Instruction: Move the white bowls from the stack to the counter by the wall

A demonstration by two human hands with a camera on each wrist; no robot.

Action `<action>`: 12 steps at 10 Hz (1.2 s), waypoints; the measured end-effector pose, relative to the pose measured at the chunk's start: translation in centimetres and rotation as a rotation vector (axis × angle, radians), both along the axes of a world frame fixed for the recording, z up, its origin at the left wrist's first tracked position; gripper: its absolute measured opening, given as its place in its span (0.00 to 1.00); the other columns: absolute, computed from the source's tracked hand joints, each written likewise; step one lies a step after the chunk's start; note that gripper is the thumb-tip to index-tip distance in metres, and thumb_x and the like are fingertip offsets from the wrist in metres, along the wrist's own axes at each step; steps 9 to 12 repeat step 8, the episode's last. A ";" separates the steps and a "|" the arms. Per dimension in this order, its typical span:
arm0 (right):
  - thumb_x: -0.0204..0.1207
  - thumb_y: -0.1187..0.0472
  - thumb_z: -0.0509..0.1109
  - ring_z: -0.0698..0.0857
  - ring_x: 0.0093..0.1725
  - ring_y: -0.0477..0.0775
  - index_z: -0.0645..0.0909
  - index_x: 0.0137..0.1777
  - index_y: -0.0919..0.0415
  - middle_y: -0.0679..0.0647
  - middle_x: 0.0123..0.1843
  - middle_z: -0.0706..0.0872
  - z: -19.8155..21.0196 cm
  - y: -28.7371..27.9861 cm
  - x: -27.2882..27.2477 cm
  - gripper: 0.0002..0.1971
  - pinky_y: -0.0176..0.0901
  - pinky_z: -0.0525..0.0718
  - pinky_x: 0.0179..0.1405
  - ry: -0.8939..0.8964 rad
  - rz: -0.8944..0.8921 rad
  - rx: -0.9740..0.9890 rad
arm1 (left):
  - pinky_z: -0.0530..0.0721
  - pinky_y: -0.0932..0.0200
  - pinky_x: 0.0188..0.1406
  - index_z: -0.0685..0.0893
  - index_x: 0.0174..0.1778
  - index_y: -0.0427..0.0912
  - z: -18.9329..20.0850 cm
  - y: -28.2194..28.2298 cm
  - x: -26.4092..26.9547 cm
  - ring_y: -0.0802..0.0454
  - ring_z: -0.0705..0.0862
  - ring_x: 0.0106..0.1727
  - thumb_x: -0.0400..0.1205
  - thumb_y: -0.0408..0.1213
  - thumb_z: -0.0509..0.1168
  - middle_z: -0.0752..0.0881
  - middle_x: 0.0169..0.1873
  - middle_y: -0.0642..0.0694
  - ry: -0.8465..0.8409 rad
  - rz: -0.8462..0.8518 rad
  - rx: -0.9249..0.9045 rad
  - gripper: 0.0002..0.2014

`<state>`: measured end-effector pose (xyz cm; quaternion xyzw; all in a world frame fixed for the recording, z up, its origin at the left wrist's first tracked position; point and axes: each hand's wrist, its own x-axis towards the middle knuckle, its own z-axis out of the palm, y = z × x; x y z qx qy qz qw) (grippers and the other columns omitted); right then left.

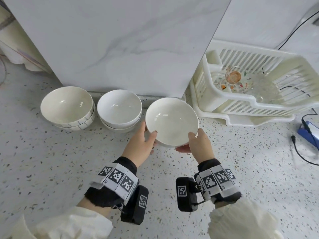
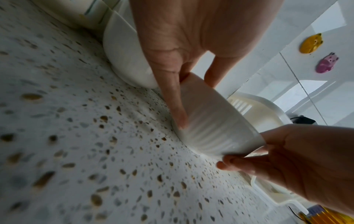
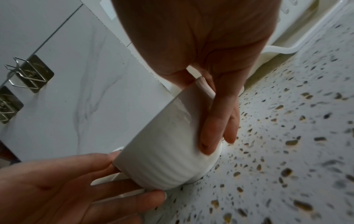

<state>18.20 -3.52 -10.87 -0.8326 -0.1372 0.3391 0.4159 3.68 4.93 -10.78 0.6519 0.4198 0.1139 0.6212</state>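
I hold a ribbed white bowl (image 1: 171,121) with both hands, just right of the stack of white bowls (image 1: 119,109) by the wall. My left hand (image 1: 146,137) grips its left rim, thumb inside, fingers on the outer wall. My right hand (image 1: 193,142) grips the near right rim the same way. In the left wrist view the bowl (image 2: 216,125) is tilted, its base at the speckled counter (image 2: 95,136); I cannot tell if it touches. The right wrist view shows the bowl (image 3: 162,151) between my right hand (image 3: 206,115) and the left fingers (image 3: 124,201).
A stack of blue-striped bowls (image 1: 67,107) stands left of the white stack. A white dish rack (image 1: 250,104) with a clear glass dish (image 1: 241,80) sits to the right. A blue device (image 1: 309,130) and black cable lie at far right. The marble wall (image 1: 120,40) is behind.
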 end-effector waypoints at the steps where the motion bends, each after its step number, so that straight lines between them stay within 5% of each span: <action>1: 0.78 0.65 0.50 0.84 0.13 0.47 0.69 0.64 0.65 0.70 0.53 0.86 0.0 0.3 0.3 0.16 0.27 0.78 0.13 0.008 -0.012 0.010 | 0.90 0.48 0.49 0.55 0.76 0.59 -0.4 0.5 0.4 0.52 0.87 0.51 0.83 0.42 0.55 0.71 0.73 0.48 -0.002 -0.002 -0.005 0.27; 4: 0.79 0.63 0.51 0.87 0.18 0.51 0.69 0.63 0.60 0.69 0.57 0.85 -0.4 0.5 0.7 0.15 0.30 0.84 0.18 0.019 -0.012 0.017 | 0.90 0.52 0.48 0.54 0.78 0.55 -0.8 0.9 0.9 0.57 0.87 0.49 0.83 0.42 0.55 0.71 0.75 0.47 -0.003 0.002 0.008 0.28; 6: 0.80 0.54 0.54 0.89 0.27 0.56 0.68 0.68 0.61 0.68 0.51 0.86 -0.2 0.0 0.4 0.19 0.41 0.90 0.29 0.093 0.003 0.046 | 0.82 0.39 0.63 0.59 0.75 0.55 -0.7 0.6 0.4 0.47 0.82 0.64 0.82 0.47 0.55 0.72 0.74 0.49 0.058 -0.064 0.077 0.25; 8: 0.81 0.56 0.56 0.87 0.34 0.54 0.65 0.74 0.62 0.64 0.51 0.84 2.1 -2.5 0.9 0.23 0.43 0.88 0.36 -0.016 0.107 -0.023 | 0.74 0.55 0.65 0.70 0.71 0.46 0.5 0.4 -2.3 0.51 0.79 0.64 0.83 0.45 0.52 0.80 0.66 0.47 0.296 -0.231 0.126 0.20; 12: 0.81 0.56 0.56 0.87 0.34 0.54 0.65 0.74 0.62 0.64 0.51 0.84 2.1 -2.5 0.9 0.23 0.43 0.88 0.36 -0.016 0.107 -0.023 | 0.74 0.55 0.65 0.70 0.71 0.46 0.5 0.4 -2.3 0.51 0.79 0.64 0.83 0.45 0.52 0.80 0.66 0.47 0.296 -0.231 0.126 0.20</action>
